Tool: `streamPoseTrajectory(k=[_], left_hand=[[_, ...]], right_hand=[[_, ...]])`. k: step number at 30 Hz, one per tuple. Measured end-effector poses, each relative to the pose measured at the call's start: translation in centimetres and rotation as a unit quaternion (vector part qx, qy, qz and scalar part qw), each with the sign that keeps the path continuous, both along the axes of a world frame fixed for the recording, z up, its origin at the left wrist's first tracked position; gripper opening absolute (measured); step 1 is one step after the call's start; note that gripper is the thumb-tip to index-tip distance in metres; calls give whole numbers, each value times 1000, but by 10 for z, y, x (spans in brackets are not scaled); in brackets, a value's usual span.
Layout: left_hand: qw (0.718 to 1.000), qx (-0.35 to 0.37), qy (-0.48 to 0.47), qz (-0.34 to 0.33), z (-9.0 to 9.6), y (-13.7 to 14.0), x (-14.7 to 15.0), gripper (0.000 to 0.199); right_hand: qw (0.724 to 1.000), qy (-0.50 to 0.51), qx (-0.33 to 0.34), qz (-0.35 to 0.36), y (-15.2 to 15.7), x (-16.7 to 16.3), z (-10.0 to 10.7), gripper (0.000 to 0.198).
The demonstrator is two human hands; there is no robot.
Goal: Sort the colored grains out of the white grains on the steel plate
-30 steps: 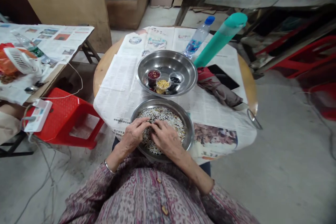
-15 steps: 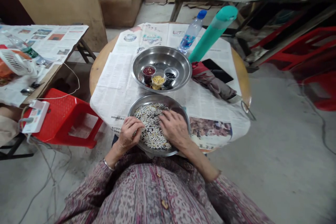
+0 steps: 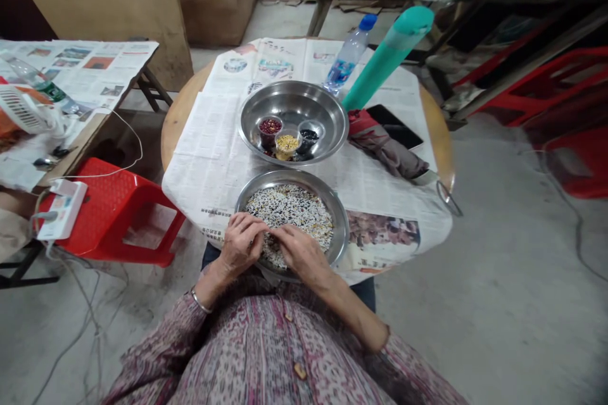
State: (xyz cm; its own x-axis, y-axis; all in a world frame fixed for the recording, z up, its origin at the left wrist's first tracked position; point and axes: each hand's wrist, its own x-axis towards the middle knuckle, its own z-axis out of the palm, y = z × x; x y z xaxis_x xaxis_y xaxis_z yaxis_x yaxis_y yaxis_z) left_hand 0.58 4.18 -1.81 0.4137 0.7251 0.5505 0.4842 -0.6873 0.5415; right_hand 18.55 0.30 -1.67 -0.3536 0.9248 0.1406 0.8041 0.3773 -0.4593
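A shallow metal basin (image 3: 340, 228) in front of me holds a layer of mixed grains (image 3: 297, 205), white, black and yellow. Over its near left rim, my left hand (image 3: 243, 242) has its fingers curled together. My right hand (image 3: 300, 253) is over the near part of the grains, its fingertips meeting those of the left hand in a pinch. Anything between the fingertips is too small to make out. Beyond stands a larger metal basin (image 3: 327, 98) with small clear cups: one of dark red beans (image 3: 270, 126), one of yellow kernels (image 3: 287, 143) and one of black beans (image 3: 310, 134).
Newspaper (image 3: 199, 133) covers the round table. At its back right are a water bottle (image 3: 349, 57), a green cylinder (image 3: 387, 60), a folded umbrella (image 3: 389, 149) and a dark flat device (image 3: 396, 126). A red stool (image 3: 118, 202) with a power strip (image 3: 64, 212) stands at left.
My right hand has moved left and toward me, from the middle of the grains to meet the left hand. My left hand has shifted slightly right.
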Motion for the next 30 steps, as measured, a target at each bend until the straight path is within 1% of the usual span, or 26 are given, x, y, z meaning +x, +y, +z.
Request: streamPoseTrajectory(k=[6, 9, 11, 16, 21, 25, 30], left_hand=[[999, -18, 28, -5, 0, 1, -1, 17], [999, -16, 31, -4, 0, 1, 0, 17], [999, -17, 33, -3, 0, 1, 0, 17], [999, -15, 32, -7, 0, 1, 0, 18], [999, -16, 35, -3, -1, 1, -1, 17], [999, -19, 37, -5, -2, 1, -1, 17], [999, -19, 34, -3, -1, 0, 0, 17]], right_hand=[[989, -36, 42, -134, 24, 46, 1, 22], [973, -83, 47, -209, 35, 63, 4, 24], [964, -123, 41, -233, 42, 68, 6, 24], [962, -191, 13, -197, 52, 65, 5, 25], [955, -214, 23, -206, 51, 61, -1, 23], [963, -177, 17, -201, 48, 60, 3, 22], [974, -65, 16, -218, 41, 62, 9, 12]])
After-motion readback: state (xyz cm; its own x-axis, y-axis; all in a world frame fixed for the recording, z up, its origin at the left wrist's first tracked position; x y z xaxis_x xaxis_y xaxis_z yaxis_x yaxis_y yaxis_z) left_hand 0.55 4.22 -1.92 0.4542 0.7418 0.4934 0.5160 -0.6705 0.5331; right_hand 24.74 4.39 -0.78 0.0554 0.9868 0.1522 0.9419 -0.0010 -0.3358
